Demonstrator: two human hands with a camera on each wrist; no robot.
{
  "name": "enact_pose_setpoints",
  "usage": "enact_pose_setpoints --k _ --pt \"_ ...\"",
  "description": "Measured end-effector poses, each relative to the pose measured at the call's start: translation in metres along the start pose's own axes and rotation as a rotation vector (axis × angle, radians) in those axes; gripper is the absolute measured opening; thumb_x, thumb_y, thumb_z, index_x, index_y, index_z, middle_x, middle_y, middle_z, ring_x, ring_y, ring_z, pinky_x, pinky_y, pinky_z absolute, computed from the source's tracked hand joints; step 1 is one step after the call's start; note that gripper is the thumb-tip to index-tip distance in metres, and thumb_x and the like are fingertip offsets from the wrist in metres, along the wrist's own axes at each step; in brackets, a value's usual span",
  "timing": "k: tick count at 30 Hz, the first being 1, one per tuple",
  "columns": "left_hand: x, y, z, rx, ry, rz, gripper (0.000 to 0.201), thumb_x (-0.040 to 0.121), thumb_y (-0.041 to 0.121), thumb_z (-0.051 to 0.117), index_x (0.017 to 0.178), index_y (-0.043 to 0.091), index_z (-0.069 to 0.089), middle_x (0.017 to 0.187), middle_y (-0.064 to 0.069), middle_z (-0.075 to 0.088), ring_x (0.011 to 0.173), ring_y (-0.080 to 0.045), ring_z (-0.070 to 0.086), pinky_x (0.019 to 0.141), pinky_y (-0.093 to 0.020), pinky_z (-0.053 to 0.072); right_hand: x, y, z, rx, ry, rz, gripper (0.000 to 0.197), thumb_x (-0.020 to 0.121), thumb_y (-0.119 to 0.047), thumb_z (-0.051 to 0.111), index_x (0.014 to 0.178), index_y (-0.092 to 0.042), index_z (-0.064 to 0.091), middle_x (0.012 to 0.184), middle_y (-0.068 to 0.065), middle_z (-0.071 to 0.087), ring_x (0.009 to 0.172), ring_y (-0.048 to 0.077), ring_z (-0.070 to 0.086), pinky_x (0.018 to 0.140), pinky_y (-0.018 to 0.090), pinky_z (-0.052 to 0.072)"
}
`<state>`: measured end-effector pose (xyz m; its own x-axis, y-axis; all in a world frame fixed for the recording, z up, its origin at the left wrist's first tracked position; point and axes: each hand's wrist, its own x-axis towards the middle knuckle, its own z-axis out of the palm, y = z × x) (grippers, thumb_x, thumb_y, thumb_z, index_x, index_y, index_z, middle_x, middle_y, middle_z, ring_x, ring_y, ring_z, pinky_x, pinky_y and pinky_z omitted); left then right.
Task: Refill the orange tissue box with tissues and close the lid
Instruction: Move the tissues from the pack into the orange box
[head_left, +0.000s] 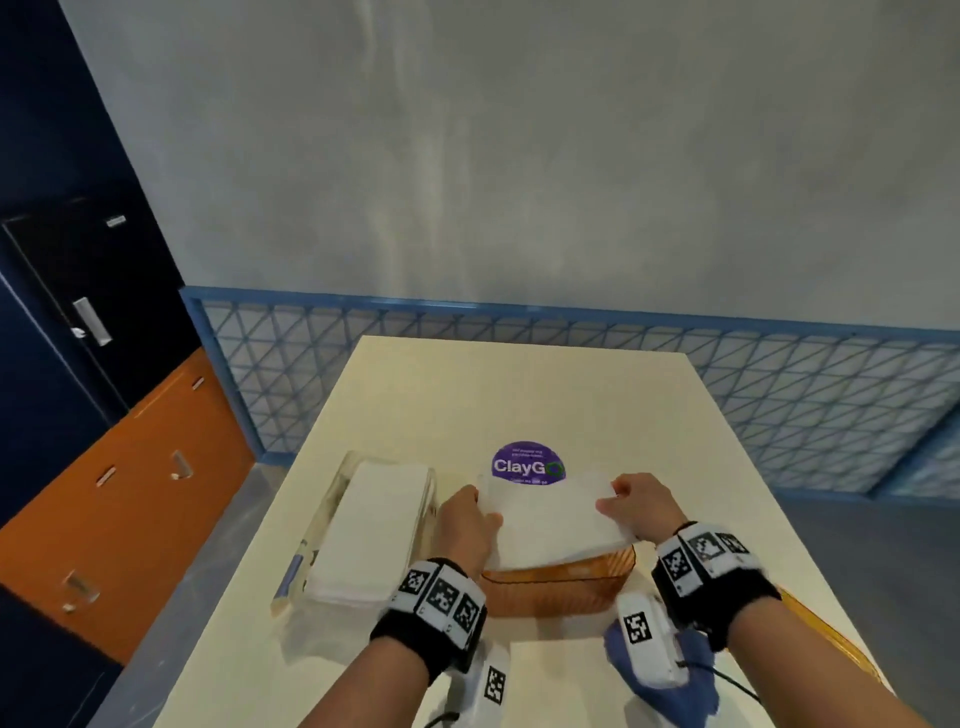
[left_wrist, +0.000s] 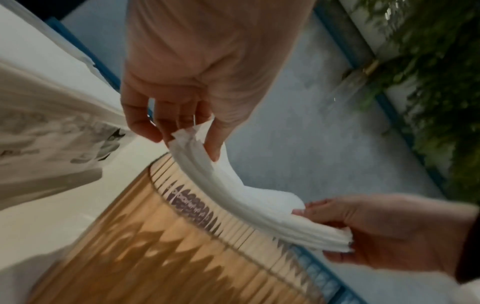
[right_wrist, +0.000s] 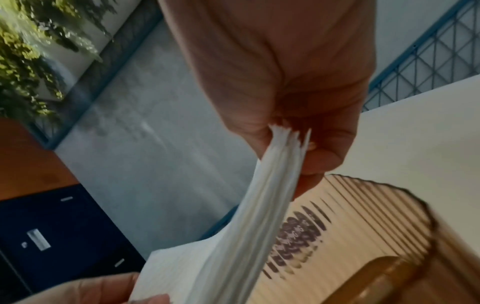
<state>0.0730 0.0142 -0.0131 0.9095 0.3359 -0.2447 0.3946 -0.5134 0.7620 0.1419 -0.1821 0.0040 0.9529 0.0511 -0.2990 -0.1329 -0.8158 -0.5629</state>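
A see-through orange tissue box (head_left: 558, 584) with ribbed walls (left_wrist: 161, 246) (right_wrist: 363, 222) stands open on the cream table. Just above its opening both hands hold a sagging stack of white tissues (head_left: 550, 519) (left_wrist: 233, 191) (right_wrist: 246, 226). My left hand (head_left: 470, 512) (left_wrist: 187, 133) pinches the stack's left end between thumb and fingers. My right hand (head_left: 626, 501) (right_wrist: 293, 148) pinches the right end. The orange lid (head_left: 831, 639) lies on the table to the right, mostly hidden by my right forearm.
A clear plastic pack of white tissues (head_left: 363, 530) lies left of the box. A round purple ClayGo sticker (head_left: 527, 462) sits on the table (head_left: 519, 384) behind it. A blue lattice railing (head_left: 779, 395) runs beyond the table's far edge.
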Motion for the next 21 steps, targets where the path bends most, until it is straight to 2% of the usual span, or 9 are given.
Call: enact_pose_setpoints --k 2,4,6,8,9,10,12,18,21 --pt "-0.002 0.0 0.006 0.141 -0.008 0.006 0.024 0.09 0.017 0.055 0.11 0.006 0.058 0.114 -0.01 0.065 0.104 -0.026 0.061 0.071 -0.023 0.038 0.0 0.005 0.006 -0.075 0.0 0.026 0.04 0.087 -0.016 0.058 0.055 -0.013 0.034 0.059 -0.002 0.036 0.078 0.02 0.043 0.051 0.024 0.028" --pt "0.0 0.0 0.01 0.265 -0.009 0.019 0.025 0.091 0.017 0.052 0.113 0.007 0.056 0.117 -0.009 0.064 0.108 -0.026 0.06 0.075 -0.026 0.041 0.0 0.005 0.012 -0.141 -0.012 0.049 0.043 0.087 -0.016 0.058 0.055 -0.018 0.03 0.06 -0.004 0.034 0.081 0.02 0.045 0.049 0.021 0.028" --pt "0.003 0.001 0.016 0.405 -0.009 0.038 0.027 0.092 0.015 0.049 0.118 0.008 0.053 0.121 -0.009 0.063 0.112 -0.026 0.059 0.085 -0.031 0.045 0.0 0.004 0.018 -0.19 -0.045 0.087 0.041 0.086 -0.016 0.058 0.056 -0.019 0.03 0.066 -0.002 0.042 0.09 0.024 0.054 0.061 0.022 0.036" --pt "0.002 0.003 0.018 0.581 0.003 0.065 0.029 0.094 0.011 0.043 0.122 0.01 0.051 0.121 -0.007 0.063 0.114 -0.025 0.058 0.091 -0.034 0.045 0.001 0.001 0.021 -0.23 -0.077 0.083 0.032 0.087 -0.016 0.058 0.059 -0.016 0.041 0.086 0.009 0.059 0.107 0.028 0.06 0.072 0.026 0.042" --pt "0.0 0.004 0.019 0.67 0.014 0.085 0.031 0.094 0.009 0.04 0.123 0.011 0.05 0.121 -0.007 0.063 0.114 -0.025 0.058 0.092 -0.034 0.044 0.001 -0.002 0.022 -0.258 -0.087 0.076 0.019 0.088 -0.016 0.057 0.07 -0.012 0.055 0.102 0.013 0.065 0.113 0.029 0.059 0.079 0.029 0.045" --pt "-0.001 0.004 0.021 0.751 0.027 0.107 0.032 0.094 0.007 0.038 0.124 0.012 0.049 0.121 -0.007 0.062 0.115 -0.025 0.057 0.093 -0.035 0.044 0.0 -0.005 0.023 -0.277 -0.092 0.082 0.013 0.09 -0.015 0.055 0.089 -0.006 0.064 0.115 0.015 0.065 0.116 0.029 0.058 0.087 0.029 0.047" --pt "-0.001 0.002 0.025 0.866 0.048 0.143 0.034 0.094 0.009 0.039 0.127 0.013 0.045 0.122 -0.005 0.06 0.117 -0.024 0.053 0.095 -0.036 0.042 -0.001 -0.01 0.024 -0.334 -0.103 0.08 0.029 0.094 -0.013 0.049 0.117 0.0 0.059 0.128 0.015 0.06 0.12 0.028 0.056 0.095 0.029 0.045" --pt "0.0 -0.002 0.04 0.966 0.059 0.132 0.036 0.089 0.006 0.048 0.125 0.009 0.045 0.121 -0.005 0.057 0.118 -0.025 0.047 0.095 -0.038 0.039 -0.003 -0.009 0.037 -0.381 -0.138 0.088 0.038 0.101 -0.01 0.034 0.137 0.001 0.039 0.146 0.015 0.041 0.135 0.022 0.04 0.11 0.024 0.028" --pt "-0.004 0.007 0.041 0.912 0.074 0.214 0.029 0.079 0.011 0.066 0.107 0.01 0.059 0.107 -0.007 0.062 0.105 -0.024 0.056 0.084 -0.033 0.046 -0.003 -0.011 0.042 -0.417 -0.111 0.036 0.034 0.099 -0.006 0.037 0.13 0.0 0.048 0.138 0.015 0.049 0.128 0.023 0.049 0.104 0.026 0.038"
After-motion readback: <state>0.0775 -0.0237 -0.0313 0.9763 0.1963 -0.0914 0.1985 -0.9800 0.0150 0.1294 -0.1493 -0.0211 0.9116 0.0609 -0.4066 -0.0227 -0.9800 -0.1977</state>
